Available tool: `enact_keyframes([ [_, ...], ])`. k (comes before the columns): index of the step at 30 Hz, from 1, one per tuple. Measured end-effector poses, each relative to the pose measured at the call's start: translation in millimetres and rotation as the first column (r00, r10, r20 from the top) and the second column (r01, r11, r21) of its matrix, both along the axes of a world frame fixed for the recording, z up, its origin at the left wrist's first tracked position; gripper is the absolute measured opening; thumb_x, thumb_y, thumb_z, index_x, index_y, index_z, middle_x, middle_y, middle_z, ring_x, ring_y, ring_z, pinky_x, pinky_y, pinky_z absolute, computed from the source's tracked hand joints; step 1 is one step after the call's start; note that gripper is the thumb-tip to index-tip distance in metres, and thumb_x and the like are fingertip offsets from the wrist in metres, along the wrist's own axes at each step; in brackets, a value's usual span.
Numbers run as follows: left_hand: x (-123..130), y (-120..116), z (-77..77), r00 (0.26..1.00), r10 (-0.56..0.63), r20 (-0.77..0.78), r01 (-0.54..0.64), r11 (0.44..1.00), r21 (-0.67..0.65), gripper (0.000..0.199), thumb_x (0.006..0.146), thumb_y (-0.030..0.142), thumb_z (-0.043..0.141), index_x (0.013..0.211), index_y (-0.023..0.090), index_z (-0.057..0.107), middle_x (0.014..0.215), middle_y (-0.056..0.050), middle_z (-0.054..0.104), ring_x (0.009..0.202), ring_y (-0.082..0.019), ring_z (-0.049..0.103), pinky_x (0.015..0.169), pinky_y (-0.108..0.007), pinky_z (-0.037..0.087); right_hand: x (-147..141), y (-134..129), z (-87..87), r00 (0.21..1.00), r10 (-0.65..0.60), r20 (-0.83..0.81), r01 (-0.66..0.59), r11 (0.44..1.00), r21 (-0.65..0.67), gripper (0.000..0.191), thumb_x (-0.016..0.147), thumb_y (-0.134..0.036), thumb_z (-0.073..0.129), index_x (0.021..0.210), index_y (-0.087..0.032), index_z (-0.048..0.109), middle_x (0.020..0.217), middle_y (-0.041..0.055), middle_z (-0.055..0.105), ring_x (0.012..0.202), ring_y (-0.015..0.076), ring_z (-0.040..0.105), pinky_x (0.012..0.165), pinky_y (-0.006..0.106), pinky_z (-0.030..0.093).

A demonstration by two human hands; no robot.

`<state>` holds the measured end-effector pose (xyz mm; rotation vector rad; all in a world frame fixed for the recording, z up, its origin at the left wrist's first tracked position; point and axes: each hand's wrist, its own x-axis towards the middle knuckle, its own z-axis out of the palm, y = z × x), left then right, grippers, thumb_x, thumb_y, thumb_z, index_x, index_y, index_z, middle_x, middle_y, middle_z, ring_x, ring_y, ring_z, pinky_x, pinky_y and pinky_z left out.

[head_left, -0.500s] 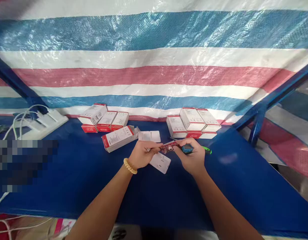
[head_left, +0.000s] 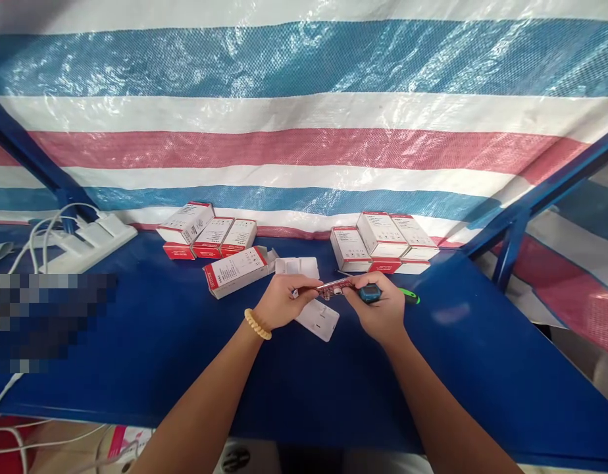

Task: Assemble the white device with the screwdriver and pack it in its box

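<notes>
Between my two hands is a small red circuit board (head_left: 333,287) with a pale round part on its face, tilted so that one long edge shows. My left hand (head_left: 284,299), with a beaded bracelet at the wrist, pinches the board's left end. At the right end, the thumb and fingers of my right hand (head_left: 378,308) are closed on it. A blue and black object (head_left: 370,293) shows within my right hand; its kind is unclear. Beneath lie a white plastic cover (head_left: 320,320) and another white plastic piece (head_left: 298,266). A green handle end (head_left: 410,296) sticks out beyond my right hand.
An open white-and-red box (head_left: 237,271) lies left of the white pieces. Similar boxes stand stacked at the back left (head_left: 212,236) and back right (head_left: 378,237). A white power strip (head_left: 94,240) with cables sits far left. Blue frame posts flank the blue table (head_left: 160,368).
The circuit board has tipped slightly, showing less of its face. Both hands keep their hold and have barely moved. The whole view has shifted a little.
</notes>
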<state>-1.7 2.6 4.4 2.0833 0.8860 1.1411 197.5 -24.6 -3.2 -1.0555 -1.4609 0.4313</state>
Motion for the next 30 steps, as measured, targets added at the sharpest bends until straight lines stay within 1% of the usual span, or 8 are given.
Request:
enact_keyframes([
  [6, 0.4, 0.4, -1.4, 0.999, 0.036, -0.002, -0.036, 0.994, 0.101, 0.013, 0.081, 0.013, 0.063, 0.088, 0.017, 0.074, 0.079, -0.005, 0.074, 0.068, -0.015, 0.067, 0.058, -0.023, 0.052, -0.9, -0.5, -0.2, 0.999, 0.012, 0.053, -0.014, 0.999, 0.033, 0.017, 0.076, -0.018, 0.069, 0.075, -0.024, 0.053, 0.08, 0.0021, 0.074, 0.07, 0.0182, 0.071, 0.064, 0.03, 0.056],
  [10, 0.5, -0.9, -1.7, 0.999, 0.046, 0.0, -0.045, 0.985, 0.169, 0.014, 0.081, 0.011, 0.063, 0.089, 0.017, 0.073, 0.078, -0.004, 0.073, 0.067, -0.014, 0.066, 0.059, -0.023, 0.053, -0.6, -0.8, 0.2, 0.996, -0.004, 0.089, -0.002, 0.998, 0.057, 0.018, 0.076, -0.016, 0.069, 0.074, -0.024, 0.053, 0.078, 0.0016, 0.074, 0.068, 0.0178, 0.071, 0.062, 0.028, 0.056],
  [14, 0.9, -1.3, -3.2, 0.998, 0.066, -0.003, -0.062, 0.954, 0.292, 0.014, 0.082, 0.01, 0.062, 0.09, 0.016, 0.071, 0.075, -0.003, 0.071, 0.066, -0.012, 0.064, 0.061, -0.024, 0.053, 0.9, -0.1, -0.6, 0.995, 0.021, 0.097, -0.027, 0.998, 0.062, 0.018, 0.076, -0.015, 0.068, 0.074, -0.024, 0.053, 0.079, 0.0013, 0.074, 0.069, 0.0177, 0.071, 0.064, 0.028, 0.057],
  [17, 1.1, -0.2, -5.2, 0.996, 0.083, -0.008, -0.075, 0.927, 0.368, 0.014, 0.085, 0.01, 0.059, 0.09, 0.017, 0.07, 0.077, -0.003, 0.07, 0.069, -0.013, 0.064, 0.064, -0.025, 0.054, 2.0, 1.4, -2.4, 0.994, 0.055, 0.092, -0.061, 0.996, 0.068, 0.018, 0.076, -0.013, 0.067, 0.075, -0.024, 0.053, 0.081, 0.0013, 0.074, 0.075, 0.0183, 0.072, 0.069, 0.03, 0.057],
  [19, 1.1, 1.1, -6.5, 0.997, 0.081, -0.018, -0.068, 0.919, 0.388, 0.015, 0.086, 0.011, 0.058, 0.093, 0.017, 0.07, 0.08, -0.004, 0.071, 0.071, -0.013, 0.065, 0.066, -0.025, 0.055, 2.3, 2.3, -3.4, 0.995, 0.048, 0.09, -0.054, 0.996, 0.066, 0.018, 0.076, -0.013, 0.068, 0.075, -0.024, 0.053, 0.081, 0.0014, 0.074, 0.076, 0.0185, 0.072, 0.07, 0.031, 0.058],
  [23, 1.3, 2.9, -8.8, 0.996, 0.042, -0.074, -0.009, 0.915, 0.404, 0.019, 0.089, 0.013, 0.056, 0.102, 0.018, 0.068, 0.086, -0.005, 0.072, 0.078, -0.014, 0.066, 0.07, -0.027, 0.056, 2.0, 3.4, -3.8, 0.996, -0.004, 0.084, 0.0, 0.999, 0.047, 0.017, 0.076, -0.016, 0.068, 0.073, -0.024, 0.053, 0.078, 0.0014, 0.074, 0.069, 0.018, 0.071, 0.063, 0.029, 0.056],
  [26, 1.1, 2.9, -9.1, 0.997, 0.03, -0.076, 0.004, 0.911, 0.412, 0.021, 0.091, 0.013, 0.053, 0.106, 0.018, 0.067, 0.089, -0.006, 0.072, 0.082, -0.015, 0.067, 0.072, -0.029, 0.057, 1.8, 3.4, -3.5, 0.998, -0.014, 0.062, 0.011, 0.999, 0.044, 0.017, 0.076, -0.019, 0.068, 0.072, -0.024, 0.052, 0.076, 0.0016, 0.074, 0.067, 0.0181, 0.07, 0.063, 0.03, 0.057],
  [30, -2.1, 2.4, -7.5, 0.995, 0.017, -0.1, 0.022, 0.925, 0.378, 0.02, 0.088, 0.015, 0.057, 0.105, 0.018, 0.068, 0.09, -0.006, 0.072, 0.08, -0.015, 0.068, 0.069, -0.027, 0.056, 3.2, 2.8, -2.4, 0.999, -0.008, 0.044, 0.007, 0.999, 0.042, 0.018, 0.076, -0.018, 0.069, 0.072, -0.023, 0.052, 0.077, 0.0022, 0.074, 0.07, 0.0187, 0.071, 0.065, 0.031, 0.057],
])
